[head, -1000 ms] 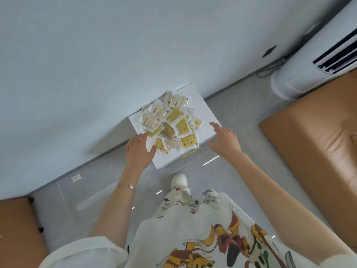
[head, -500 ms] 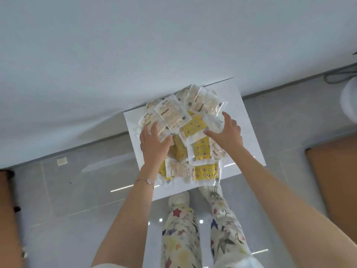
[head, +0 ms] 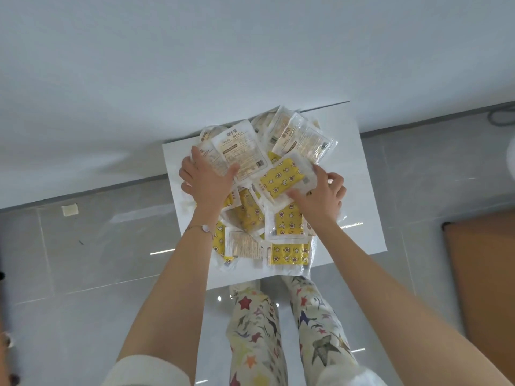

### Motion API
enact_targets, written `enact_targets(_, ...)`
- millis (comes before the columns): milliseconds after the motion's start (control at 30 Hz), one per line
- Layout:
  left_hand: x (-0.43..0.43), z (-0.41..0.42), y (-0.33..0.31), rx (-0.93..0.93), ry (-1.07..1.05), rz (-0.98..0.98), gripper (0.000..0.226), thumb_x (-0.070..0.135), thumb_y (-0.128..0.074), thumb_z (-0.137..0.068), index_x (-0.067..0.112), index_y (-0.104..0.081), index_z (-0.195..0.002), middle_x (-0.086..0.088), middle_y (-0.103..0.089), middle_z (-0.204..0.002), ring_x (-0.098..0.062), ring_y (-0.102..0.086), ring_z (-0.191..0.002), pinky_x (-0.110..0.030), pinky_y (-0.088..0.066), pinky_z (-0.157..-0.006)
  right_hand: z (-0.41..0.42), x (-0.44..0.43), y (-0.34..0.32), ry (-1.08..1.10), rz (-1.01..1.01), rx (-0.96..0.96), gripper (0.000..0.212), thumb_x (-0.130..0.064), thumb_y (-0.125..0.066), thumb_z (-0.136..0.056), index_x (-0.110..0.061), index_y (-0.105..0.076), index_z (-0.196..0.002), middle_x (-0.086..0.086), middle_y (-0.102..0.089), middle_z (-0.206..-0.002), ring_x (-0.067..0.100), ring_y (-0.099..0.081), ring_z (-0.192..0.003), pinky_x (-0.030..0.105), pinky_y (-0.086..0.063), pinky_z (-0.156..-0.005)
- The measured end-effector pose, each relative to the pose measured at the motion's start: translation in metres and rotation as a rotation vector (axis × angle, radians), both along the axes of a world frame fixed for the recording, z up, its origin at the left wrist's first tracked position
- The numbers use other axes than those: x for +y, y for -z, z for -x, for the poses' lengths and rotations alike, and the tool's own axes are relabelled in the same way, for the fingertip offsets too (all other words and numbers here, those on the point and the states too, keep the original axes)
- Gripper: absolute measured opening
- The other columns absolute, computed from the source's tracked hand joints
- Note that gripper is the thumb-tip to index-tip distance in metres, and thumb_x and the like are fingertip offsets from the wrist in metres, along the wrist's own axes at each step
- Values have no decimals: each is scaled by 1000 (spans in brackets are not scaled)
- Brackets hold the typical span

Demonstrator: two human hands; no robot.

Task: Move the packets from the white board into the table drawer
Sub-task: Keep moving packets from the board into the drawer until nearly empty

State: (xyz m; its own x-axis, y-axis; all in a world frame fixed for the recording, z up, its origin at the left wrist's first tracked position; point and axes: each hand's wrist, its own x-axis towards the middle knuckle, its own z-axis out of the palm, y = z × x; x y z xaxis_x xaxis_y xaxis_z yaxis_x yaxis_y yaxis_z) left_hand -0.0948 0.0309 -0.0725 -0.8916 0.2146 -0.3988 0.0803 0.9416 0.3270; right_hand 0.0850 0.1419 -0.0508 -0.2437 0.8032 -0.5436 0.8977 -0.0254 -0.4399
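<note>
Heap of packets (head: 289,256) lies on white board (head: 356,196), board flat on glass worktop (head: 97,246), nearest packets at board's near edge; both hands sit mid-heap with packets directly beneath and ahead; left hand (head: 207,188) spread over left flank, thumb on white packet (head: 242,154), whether it grips cannot be told; right hand (head: 320,196) pinches yellow packet (head: 284,179) by its right end, long axis slanting leftward away from palm; right hand judged readier to lift; drawer not in view, carry direction unknown.

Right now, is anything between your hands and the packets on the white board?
Nothing visible. The left hand touches the packets on the white board; the right hand grips a yellow packet. No drawer in view.
</note>
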Motion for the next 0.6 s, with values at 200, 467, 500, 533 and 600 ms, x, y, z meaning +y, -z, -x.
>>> enact_targets(200, -16, 4, -8, -3, -14, -21, 82, 56, -73, -74, 12, -39, -134, -13, -37, -133, -31, -31, -126, -45, -35, -98, -12, -2, -2, -60, -171, 107, 53, -26, -73, -78, -22, -51, -126, 0, -42, -132, 24, -34, -125, 37, -26, -104)
enact_targets(467, -25, 3, -16, -15, -91, -190, 56, 40, -77, -76, 12, -49, -116, -6, -55, -117, -27, -43, -120, -47, -40, -96, -13, 8, -11, 128, -12, 267, 23, -17, -63, -85, -17, -49, -103, -1, -58, -96, 21, -56, -91, 38, -51, -74)
enact_targets(500, -27, 4, -18, -17, -106, -204, 51, 39, -78, -75, 14, -51, -111, -2, -58, -110, -27, -47, -116, -49, -41, -97, -14, 12, -14, 163, -4, 290, 18, -17, -61, -86, -15, -51, -100, -2, -59, -93, 17, -57, -86, 31, -49, -70)
enact_targets(533, -29, 6, -19, -18, -116, -230, 47, 38, -78, -75, 16, -52, -107, 2, -59, -103, -26, -52, -112, -51, -42, -96, -14, 16, -18, 185, 1, 310, 14, -17, -59, -87, -14, -52, -99, -5, -58, -89, 13, -55, -81, 23, -45, -66)
enact_targets(600, -34, 5, -23, -53, -127, -325, 38, 32, -77, -76, 17, -53, -102, 8, -58, -95, -21, -58, -102, -44, -46, -93, -16, 24, -23, 196, -3, 326, 10, -15, -58, -89, -12, -52, -96, -8, -54, -82, 7, -50, -73, 12, -40, -59)
